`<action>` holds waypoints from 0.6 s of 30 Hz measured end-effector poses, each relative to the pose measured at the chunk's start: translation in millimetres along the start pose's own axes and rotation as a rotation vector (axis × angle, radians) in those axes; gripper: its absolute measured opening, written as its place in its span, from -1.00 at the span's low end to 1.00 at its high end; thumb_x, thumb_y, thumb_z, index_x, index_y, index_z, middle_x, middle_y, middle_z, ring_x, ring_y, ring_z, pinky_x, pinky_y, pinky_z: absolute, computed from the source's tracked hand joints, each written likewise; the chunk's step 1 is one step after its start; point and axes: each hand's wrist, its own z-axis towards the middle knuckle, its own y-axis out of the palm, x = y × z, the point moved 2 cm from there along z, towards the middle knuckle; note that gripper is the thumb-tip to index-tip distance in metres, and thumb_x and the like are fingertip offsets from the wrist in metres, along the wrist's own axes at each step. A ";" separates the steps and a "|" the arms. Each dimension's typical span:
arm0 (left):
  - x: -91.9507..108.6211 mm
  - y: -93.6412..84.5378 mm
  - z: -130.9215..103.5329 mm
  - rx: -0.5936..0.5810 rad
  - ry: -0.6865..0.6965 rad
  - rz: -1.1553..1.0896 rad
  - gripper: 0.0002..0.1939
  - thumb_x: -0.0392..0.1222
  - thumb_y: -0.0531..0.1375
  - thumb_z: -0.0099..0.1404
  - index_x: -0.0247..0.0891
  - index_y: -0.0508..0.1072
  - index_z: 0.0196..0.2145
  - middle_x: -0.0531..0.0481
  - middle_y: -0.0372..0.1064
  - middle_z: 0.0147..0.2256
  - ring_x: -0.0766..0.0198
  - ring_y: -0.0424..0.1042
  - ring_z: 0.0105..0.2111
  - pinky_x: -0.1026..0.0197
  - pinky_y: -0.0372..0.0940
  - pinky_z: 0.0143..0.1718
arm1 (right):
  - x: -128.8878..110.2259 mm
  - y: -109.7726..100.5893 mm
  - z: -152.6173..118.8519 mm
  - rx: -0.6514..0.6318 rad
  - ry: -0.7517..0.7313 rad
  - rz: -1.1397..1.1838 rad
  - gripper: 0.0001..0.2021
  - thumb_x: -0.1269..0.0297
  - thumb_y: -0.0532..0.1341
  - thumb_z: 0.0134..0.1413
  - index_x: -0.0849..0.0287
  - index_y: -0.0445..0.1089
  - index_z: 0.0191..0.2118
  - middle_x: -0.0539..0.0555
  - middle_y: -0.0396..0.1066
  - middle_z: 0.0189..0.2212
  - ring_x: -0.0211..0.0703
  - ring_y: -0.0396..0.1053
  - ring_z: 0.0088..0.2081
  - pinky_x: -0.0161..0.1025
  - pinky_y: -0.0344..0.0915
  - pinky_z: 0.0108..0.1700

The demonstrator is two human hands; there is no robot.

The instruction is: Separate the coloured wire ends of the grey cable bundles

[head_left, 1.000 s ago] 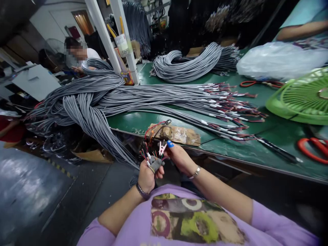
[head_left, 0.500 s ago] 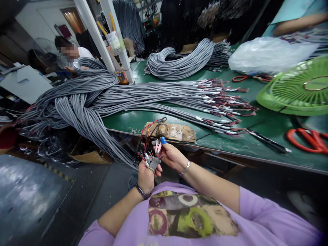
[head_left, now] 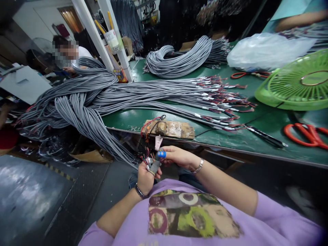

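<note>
My left hand [head_left: 146,179] is closed around a bunch of cable ends at the bench's near edge. Thin coloured wires [head_left: 148,160] fan out above its fingers, and a grey covering [head_left: 154,167] shows at the thumb. Close beside these wires, my right hand [head_left: 178,158] has its fingers pinched together, with a blue wrap [head_left: 161,154] on one digit. What sits between those fingertips is too small to make out. Just above them, at the bench edge, is a small pale pink piece [head_left: 158,142], below a wooden block [head_left: 176,129] with red and black leads.
Long grey cables [head_left: 153,89] lie across the green bench [head_left: 269,136], their stripped ends to the right. Another cable coil [head_left: 184,61] lies behind. At right are a green fan [head_left: 297,82], red-handled scissors [head_left: 304,134], a black pen-like tool [head_left: 266,136] and a plastic bag [head_left: 269,53]. A person [head_left: 66,51] works far left.
My right hand has moved down and slightly right, away from the pink piece, towards the wires. My left hand stays nearly in place, still holding the cable ends.
</note>
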 end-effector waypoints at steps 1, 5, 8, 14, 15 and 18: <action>0.3 -0.2 -0.8 -0.016 -0.011 0.030 -0.66 0.04 0.24 0.12 -0.30 0.36 -0.55 0.05 0.35 -0.66 0.43 0.26 -0.72 0.37 0.09 -0.68 | -1.3 1.5 -0.9 0.009 -0.034 -0.071 -0.67 0.06 0.38 -0.21 0.25 0.39 -0.48 -0.03 0.35 -0.56 -0.36 0.22 -0.54 -0.37 0.21 -0.46; 1.1 1.1 -1.4 -0.134 -0.112 0.114 -0.77 -0.08 0.26 0.09 -0.30 0.37 -0.52 0.04 0.37 -0.67 0.39 0.29 -0.72 0.36 0.09 -0.68 | -2.3 10.2 -4.0 -0.025 -0.174 -0.343 -0.69 0.07 0.31 -0.09 0.28 0.42 -0.45 -0.01 0.39 -0.54 -0.32 0.25 -0.51 -0.35 0.20 -0.42; -0.6 1.3 -0.1 -0.229 -0.174 0.126 -0.82 -0.14 0.24 0.08 -0.30 0.38 -0.49 0.03 0.38 -0.68 0.36 0.31 -0.72 0.35 0.08 -0.69 | -4.4 15.7 -9.5 -0.033 -0.316 -0.564 -0.72 0.09 0.22 0.03 0.26 0.46 -0.40 0.02 0.43 -0.49 -0.27 0.28 -0.47 -0.33 0.21 -0.39; -1.6 -3.7 2.0 -0.089 -0.111 0.048 -0.65 0.05 0.19 0.16 -0.30 0.35 -0.56 0.00 0.39 -0.66 0.39 0.31 -0.72 0.36 0.02 -0.70 | -4.4 11.6 -23.0 0.244 -0.471 -0.568 -0.77 0.10 0.22 0.04 0.19 0.44 -0.36 0.07 0.41 -0.41 -0.17 0.28 -0.36 -0.25 0.21 -0.28; -1.5 -4.2 2.0 -0.067 -0.098 0.036 -0.62 0.07 0.19 0.16 -0.31 0.35 -0.58 -0.01 0.39 -0.66 0.39 0.31 -0.72 0.36 0.02 -0.70 | 0.7 10.9 -23.4 0.267 -0.421 -0.480 -0.74 0.07 0.23 0.02 0.19 0.42 -0.35 0.07 0.40 -0.41 -0.18 0.28 -0.37 -0.25 0.21 -0.30; -2.9 -4.3 2.4 -0.054 -0.075 0.008 -0.61 0.10 0.19 0.16 -0.32 0.37 -0.54 -0.02 0.41 -0.63 0.38 0.34 -0.70 0.36 0.03 -0.68 | 20.9 13.9 -20.7 0.241 -0.247 -0.187 -0.64 -0.03 0.26 -0.05 0.20 0.35 -0.32 0.03 0.37 -0.45 -0.24 0.25 -0.44 -0.29 0.18 -0.42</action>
